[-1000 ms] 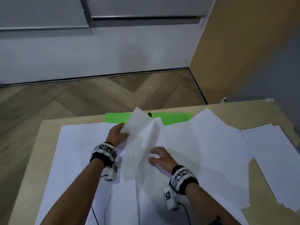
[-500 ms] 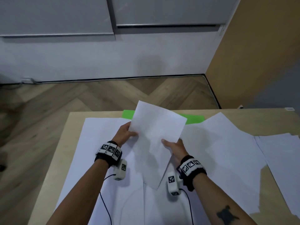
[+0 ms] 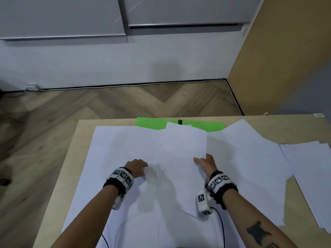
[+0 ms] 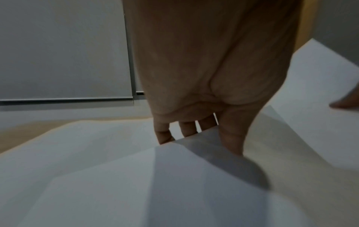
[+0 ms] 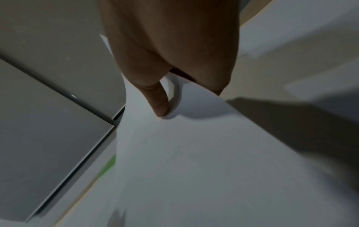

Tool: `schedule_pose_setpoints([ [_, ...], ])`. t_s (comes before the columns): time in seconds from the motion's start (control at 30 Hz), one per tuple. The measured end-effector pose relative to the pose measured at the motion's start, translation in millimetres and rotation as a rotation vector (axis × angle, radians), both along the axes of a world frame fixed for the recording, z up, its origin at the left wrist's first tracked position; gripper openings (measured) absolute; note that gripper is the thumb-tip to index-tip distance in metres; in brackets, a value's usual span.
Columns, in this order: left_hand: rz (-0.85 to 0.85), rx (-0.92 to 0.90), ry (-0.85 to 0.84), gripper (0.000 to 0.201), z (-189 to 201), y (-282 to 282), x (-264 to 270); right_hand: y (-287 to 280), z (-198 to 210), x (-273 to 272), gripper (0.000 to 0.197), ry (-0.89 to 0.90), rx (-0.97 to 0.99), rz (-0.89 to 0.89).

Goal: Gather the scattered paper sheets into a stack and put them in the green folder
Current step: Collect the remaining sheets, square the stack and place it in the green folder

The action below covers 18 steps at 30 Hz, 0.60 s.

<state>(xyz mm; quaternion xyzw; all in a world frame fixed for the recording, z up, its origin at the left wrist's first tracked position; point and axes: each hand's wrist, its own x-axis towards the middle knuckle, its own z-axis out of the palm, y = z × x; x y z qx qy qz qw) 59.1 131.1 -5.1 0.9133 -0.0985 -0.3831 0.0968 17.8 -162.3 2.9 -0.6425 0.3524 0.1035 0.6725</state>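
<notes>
White paper sheets lie overlapping across the wooden table. The green folder lies flat at the far edge, mostly under the sheets. I hold one sheet low over the pile with both hands. My left hand pinches its near left part, thumb on top and fingers behind the edge. My right hand pinches its right edge, thumb pressed on the paper, which curls under the palm.
A separate pile of sheets lies at the right end of the table. A small black clip sits on the folder's far edge. Beyond the table's far and left edges are the wood floor and a white wall.
The sheet stood raised and tilted between my hands; now it lies lowered, nearly flat over the pile. Both hands have come down, nearer to me and wider apart.
</notes>
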Motion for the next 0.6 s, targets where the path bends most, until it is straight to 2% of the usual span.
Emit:
schedule_pose_setpoints([
  [0.1, -0.003, -0.105, -0.163, 0.028, 15, -3, 10, -4, -14, -9, 0.015, 0.112, -0.037, 0.146],
  [0.17, -0.005, -0.184, -0.272, 0.03, 30, -11, 21, -1, -13, -14, 0.013, 0.153, -0.021, 0.182],
  [0.23, 0.021, -0.288, -0.338, 0.031, 42, -25, 32, 5, -1, -18, 0.033, 0.17, -0.01, 0.17],
  [0.3, 0.05, -0.363, -0.395, 0.023, 51, -44, 41, 13, 9, -22, 0.048, 0.17, 0.05, 0.158],
  [0.4, 0.071, -0.435, -0.435, 0.023, 55, -77, 49, 18, 10, -20, 0.045, 0.13, 0.045, 0.23],
  [0.47, 0.059, -0.472, -0.452, 0.026, 53, -98, 50, 18, 8, -20, 0.054, 0.109, 0.05, 0.243],
  [0.57, 0.023, -0.526, -0.459, 0.025, 51, -128, 49, 18, 8, -18, 0.044, 0.051, 0.095, 0.248],
  [0.6, 0.013, -0.55, -0.468, 0.026, 50, -136, 48, 16, 5, -17, 0.054, 0.041, 0.098, 0.262],
])
